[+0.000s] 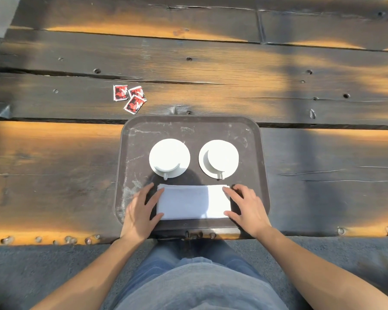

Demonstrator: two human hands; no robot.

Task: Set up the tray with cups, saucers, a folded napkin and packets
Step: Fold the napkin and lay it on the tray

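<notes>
Head view, looking down: left hand (141,209) lying flat and spread at 7 o'clock on the tray (253,153), fingertips touching the left edge of the folded napkin (188,202), clasping nothing. Right hand (248,206) mirroring it at 5 o'clock, fingers splayed and loose, touching the napkin's right edge, thumb at the near corner, nothing enclosed. Napkin lying white and rectangular between both hands, resting flat at 6 o'clock on the tray, right part lit brightly by sun. Beyond it, sitting at 11 o'clock, left cup (167,156) on left saucer (184,168), handle pointing back toward the person. Sitting at 1 o'clock, right cup (222,156) on right saucer (203,163), handle likewise pointing near. Cups standing apart from each other and just clear of the napkin. Tray resting dark and scuffed near the front edge of the wooden tabletop (54,164). Lying off the tray at 10 o'clock on the planks, three red packets (130,97), overlapping in a small cluster.
</notes>
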